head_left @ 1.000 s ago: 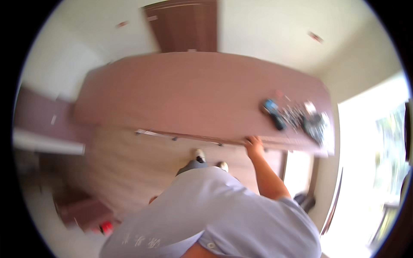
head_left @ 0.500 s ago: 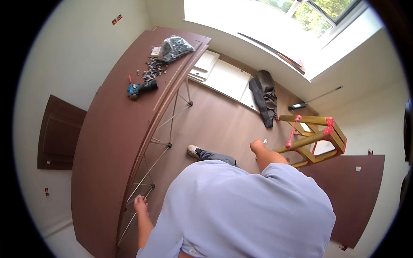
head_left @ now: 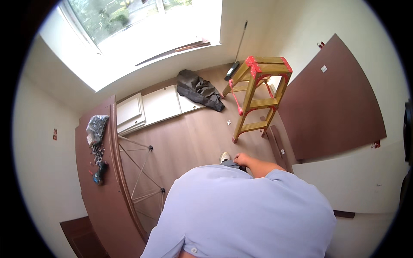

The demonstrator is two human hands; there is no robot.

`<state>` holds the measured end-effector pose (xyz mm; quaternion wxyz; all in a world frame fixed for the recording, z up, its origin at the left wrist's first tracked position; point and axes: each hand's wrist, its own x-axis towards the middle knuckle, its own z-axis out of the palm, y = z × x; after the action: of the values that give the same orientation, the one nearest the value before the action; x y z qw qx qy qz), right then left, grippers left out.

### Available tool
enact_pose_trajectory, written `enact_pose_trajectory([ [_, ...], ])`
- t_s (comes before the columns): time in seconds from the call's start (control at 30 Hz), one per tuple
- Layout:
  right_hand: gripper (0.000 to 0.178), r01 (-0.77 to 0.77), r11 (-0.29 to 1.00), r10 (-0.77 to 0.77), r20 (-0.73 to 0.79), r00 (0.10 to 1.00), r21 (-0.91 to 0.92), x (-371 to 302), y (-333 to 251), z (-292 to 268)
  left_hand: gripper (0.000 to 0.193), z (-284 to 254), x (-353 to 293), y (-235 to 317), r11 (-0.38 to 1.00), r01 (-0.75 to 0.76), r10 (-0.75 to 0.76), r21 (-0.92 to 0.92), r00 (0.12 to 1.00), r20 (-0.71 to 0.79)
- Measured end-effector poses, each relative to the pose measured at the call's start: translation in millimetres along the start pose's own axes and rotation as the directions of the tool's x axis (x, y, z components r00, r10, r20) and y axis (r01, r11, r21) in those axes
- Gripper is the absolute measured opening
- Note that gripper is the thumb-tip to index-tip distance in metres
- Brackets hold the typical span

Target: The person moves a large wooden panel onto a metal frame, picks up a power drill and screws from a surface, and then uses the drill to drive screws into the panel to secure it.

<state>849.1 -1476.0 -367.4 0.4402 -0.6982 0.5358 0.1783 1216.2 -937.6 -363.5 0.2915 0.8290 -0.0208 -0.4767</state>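
My right hand [head_left: 242, 159] hangs low in front of my body, above my shoe [head_left: 225, 157]. Its fingers look loosely curled, and nothing shows in them. My left hand is out of sight. At the left, brown panels [head_left: 101, 206] lie stacked on a folding metal frame [head_left: 142, 172]. On them rest a blue and black cordless drill [head_left: 100, 175], a scatter of small fittings [head_left: 97, 150] and a clear plastic bag [head_left: 97, 126]. Beyond my right hand stands a yellow stepladder [head_left: 263, 103] with red joints.
White panels [head_left: 161, 105] and a crumpled dark sheet [head_left: 198, 90] lie below the window. A long-handled broom [head_left: 232, 71] leans in the corner. At the right, a large brown panel [head_left: 331, 107] and a white panel [head_left: 344, 180] lean by the wall, with brown strips [head_left: 277, 148] on the floor.
My view has turned right, so the stacked panels sit farther left and the stepladder shows whole. My left hand has left the view. My right hand has come closer to my body.
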Motion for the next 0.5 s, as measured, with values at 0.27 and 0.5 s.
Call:
enact_pose_trajectory([
  [0.27, 0.027, -0.049, 0.923, 0.159, -0.265, 0.951, 0.381, 40, 102, -80, 0.032, 44, 82, 238, 0.918, -0.288, 0.240, 0.272, 0.951, 0.197],
  [0.5, 0.022, -0.129, 0.679, 0.487, -0.312, 0.816, 0.723, -47, 175, -25, 0.032, 103, 127, 353, 0.736, -0.484, 0.248, 0.473, 0.843, 0.476],
])
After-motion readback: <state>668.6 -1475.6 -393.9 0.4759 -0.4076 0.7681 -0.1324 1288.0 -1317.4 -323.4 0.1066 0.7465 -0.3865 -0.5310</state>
